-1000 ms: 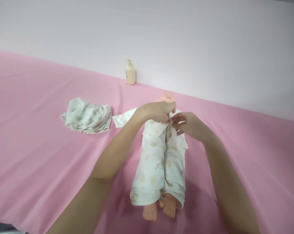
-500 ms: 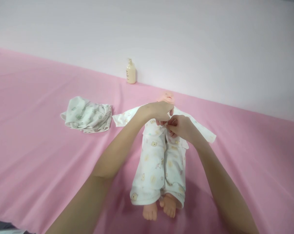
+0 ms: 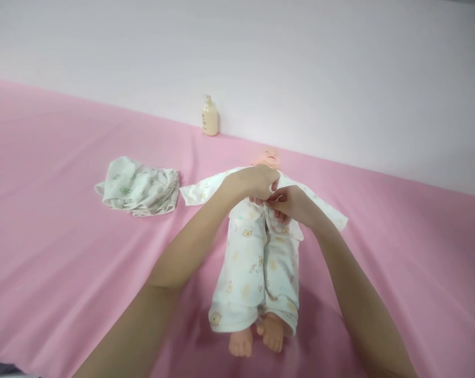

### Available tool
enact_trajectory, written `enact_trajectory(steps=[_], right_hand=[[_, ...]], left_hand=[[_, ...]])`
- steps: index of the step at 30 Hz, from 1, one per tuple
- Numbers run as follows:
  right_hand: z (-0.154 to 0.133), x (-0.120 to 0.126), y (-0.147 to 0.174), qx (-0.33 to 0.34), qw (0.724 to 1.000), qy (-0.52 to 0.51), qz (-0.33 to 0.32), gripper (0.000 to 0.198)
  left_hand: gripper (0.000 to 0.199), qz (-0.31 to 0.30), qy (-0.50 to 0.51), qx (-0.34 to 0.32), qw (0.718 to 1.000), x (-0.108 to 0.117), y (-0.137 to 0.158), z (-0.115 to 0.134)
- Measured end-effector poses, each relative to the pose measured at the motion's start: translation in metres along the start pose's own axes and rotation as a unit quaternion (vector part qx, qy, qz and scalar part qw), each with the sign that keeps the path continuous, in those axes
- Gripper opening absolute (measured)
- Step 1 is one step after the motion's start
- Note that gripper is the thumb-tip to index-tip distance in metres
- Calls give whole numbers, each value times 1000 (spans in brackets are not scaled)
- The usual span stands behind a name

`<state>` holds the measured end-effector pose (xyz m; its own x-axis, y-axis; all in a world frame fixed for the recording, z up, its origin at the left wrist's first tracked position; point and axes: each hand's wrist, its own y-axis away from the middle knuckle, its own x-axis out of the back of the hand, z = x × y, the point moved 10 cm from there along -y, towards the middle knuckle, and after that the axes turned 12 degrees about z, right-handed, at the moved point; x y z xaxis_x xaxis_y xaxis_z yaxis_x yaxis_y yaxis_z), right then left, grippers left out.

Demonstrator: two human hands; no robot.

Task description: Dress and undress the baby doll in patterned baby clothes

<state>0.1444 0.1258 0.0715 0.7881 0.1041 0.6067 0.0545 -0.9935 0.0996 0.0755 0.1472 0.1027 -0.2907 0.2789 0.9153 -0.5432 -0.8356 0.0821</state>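
A baby doll (image 3: 271,157) lies on its back with its feet toward me. It wears white printed pants (image 3: 245,273) and a matching long-sleeved shirt (image 3: 206,190), its sleeves spread to both sides. Over the doll's chest, my left hand (image 3: 262,182) is closed on the front of the shirt. My right hand (image 3: 291,205) meets it from the right, thumb and fingers pinching the shirt's front edge. The fingertips of both hands nearly touch, and the exact bit of cloth between them is partly hidden.
A crumpled white cloth with a green print (image 3: 138,188) lies left of the doll. A cream pump bottle (image 3: 210,116) stands against the white wall (image 3: 339,89) at the back. Pink sheeting (image 3: 83,262) covers the surface, with some folds.
Both hands stay at the shirt front, with only small finger movements; the right fingertips have shifted slightly left. The whole view has moved a little.
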Motion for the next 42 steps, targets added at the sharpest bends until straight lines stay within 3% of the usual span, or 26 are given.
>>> enact_trajectory(steps=[11,16,22,26,38,42], right_hand=[[-2,-5,0,11,999,18,25,5],[-6,-2,3,15,997,43,61,8],[-1,6,1,-3,997,5,71,5],[-3,16,1,13,995,37,91,5],[5,14,-5,-7,999,0,51,15],[4,15,-5,0,998,16,63,17]], left_hand=[[54,-56,41,65,995,-5,6,-12],[47,-86,100,25,991,-9,1,-12],[47,-41,133,-15,990,1,2,-5],[49,0,124,-20,992,7,0,-3],[46,-28,109,-2,994,-3,-4,-9],[44,0,25,-13,1000,-2,-6,-6]])
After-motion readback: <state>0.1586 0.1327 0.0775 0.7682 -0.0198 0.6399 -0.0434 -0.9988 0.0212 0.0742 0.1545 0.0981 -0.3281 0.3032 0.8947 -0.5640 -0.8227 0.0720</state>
